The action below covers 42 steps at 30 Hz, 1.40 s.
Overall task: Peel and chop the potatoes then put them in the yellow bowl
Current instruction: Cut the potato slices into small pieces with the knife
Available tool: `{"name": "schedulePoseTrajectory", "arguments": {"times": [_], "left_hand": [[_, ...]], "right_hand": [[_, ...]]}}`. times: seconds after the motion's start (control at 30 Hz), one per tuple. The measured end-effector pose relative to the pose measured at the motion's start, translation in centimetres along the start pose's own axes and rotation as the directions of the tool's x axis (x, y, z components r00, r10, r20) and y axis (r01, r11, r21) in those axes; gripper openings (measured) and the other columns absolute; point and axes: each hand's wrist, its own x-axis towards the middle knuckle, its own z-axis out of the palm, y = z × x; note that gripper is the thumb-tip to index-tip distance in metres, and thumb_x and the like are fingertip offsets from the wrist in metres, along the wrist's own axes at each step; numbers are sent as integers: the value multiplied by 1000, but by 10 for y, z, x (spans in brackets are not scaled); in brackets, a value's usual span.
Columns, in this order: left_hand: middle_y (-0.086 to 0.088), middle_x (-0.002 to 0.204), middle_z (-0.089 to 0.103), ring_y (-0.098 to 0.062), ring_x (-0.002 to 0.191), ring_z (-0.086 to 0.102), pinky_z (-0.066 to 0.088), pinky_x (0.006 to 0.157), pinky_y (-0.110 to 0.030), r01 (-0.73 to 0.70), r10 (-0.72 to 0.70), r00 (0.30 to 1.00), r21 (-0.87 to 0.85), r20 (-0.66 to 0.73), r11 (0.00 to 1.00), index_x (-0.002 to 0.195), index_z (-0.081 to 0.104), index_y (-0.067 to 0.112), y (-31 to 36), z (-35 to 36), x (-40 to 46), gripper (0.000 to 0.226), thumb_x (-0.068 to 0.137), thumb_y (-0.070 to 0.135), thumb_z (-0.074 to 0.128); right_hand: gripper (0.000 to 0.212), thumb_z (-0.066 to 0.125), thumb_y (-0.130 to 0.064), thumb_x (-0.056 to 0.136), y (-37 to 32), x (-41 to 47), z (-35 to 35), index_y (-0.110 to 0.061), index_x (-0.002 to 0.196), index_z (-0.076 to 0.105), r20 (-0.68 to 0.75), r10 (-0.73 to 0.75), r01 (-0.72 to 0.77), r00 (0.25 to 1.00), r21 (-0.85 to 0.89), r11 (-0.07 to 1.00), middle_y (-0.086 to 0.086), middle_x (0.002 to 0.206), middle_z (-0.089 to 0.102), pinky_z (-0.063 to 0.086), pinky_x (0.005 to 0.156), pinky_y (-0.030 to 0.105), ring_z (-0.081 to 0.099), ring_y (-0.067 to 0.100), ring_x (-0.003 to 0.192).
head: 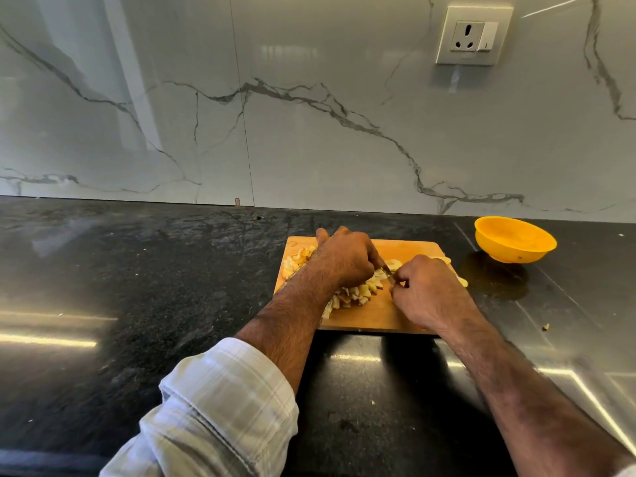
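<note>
Left hand curls over the chopped potato pieces on the wooden cutting board. Just beside it, the right hand grips a knife. Beyond the right hand stands the yellow bowl. No readable writing shows.

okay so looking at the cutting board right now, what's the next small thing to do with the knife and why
Probably finish cutting the piece the right hand holds, bringing the knife in the left hand down through it. The blade sits right at that hand, a pile of chopped potato already lies on the board, and the yellow bowl looks empty.
</note>
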Motion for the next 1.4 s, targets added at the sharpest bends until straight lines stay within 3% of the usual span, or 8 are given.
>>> {"name": "schedulePoseTrajectory", "arguments": {"times": [0.23,0.4,0.57,0.93,1.07,1.17,1.27,1.4], "left_hand": [[10,138,59,-21,138,36,19,115,-60,-4,5,1000,47,-29,999,118,76,42,-1,3,3,31,97,23,64],[10,140,59,-20,138,41,22,115,-58,-71,94,987,171,-127,983,135,64,37,11,9,8,36,99,40,62],[4,147,56,-23,141,46,24,119,-61,-73,80,996,192,-33,979,144,58,33,31,15,22,49,101,55,61],[15,124,59,-10,120,54,24,116,-57,-130,141,986,-123,84,984,113,74,37,27,11,31,19,98,24,69],[26,121,66,-2,124,56,21,120,-64,-156,176,982,-245,64,957,95,77,44,9,4,24,36,91,10,68],[21,119,66,-8,124,54,21,118,-62,-90,83,993,-92,-81,992,100,75,39,4,2,16,5,96,40,72],[15,118,68,-14,130,48,21,116,-61,11,-4,996,76,-91,997,102,75,34,8,7,14,38,88,69,70],[13,125,68,-17,137,43,20,116,-60,19,-11,997,96,-82,995,108,76,33,18,7,13,35,90,62,73]], "right_hand": [[23,73,-31,90,-5,9,4,-22,111,69,19,47,-48,999,77,996,-2,102,66,56,70,29,63,15,86],[13,70,-29,90,25,6,-9,-19,88,78,-116,59,-44,991,135,990,-6,74,66,44,51,24,61,10,65],[12,75,-28,87,42,3,-22,-22,97,81,-12,130,-128,991,83,988,-4,84,68,45,50,21,65,10,69],[24,76,-28,88,47,9,-27,-19,110,78,43,154,-158,987,118,980,-2,93,70,63,67,28,68,13,75],[20,77,-27,88,47,6,-31,-21,108,79,56,116,-123,992,133,983,-4,91,71,59,63,24,68,11,75],[24,79,-28,88,43,4,-30,-25,112,78,77,71,-79,994,116,990,-4,99,71,54,63,21,66,10,81],[31,79,-31,88,40,5,-28,-26,119,75,99,70,-79,993,86,993,-2,106,70,56,69,22,65,11,86],[32,77,-34,90,39,2,-28,-28,121,75,88,11,-20,996,103,994,-4,106,71,59,74,24,66,11,87]]}}
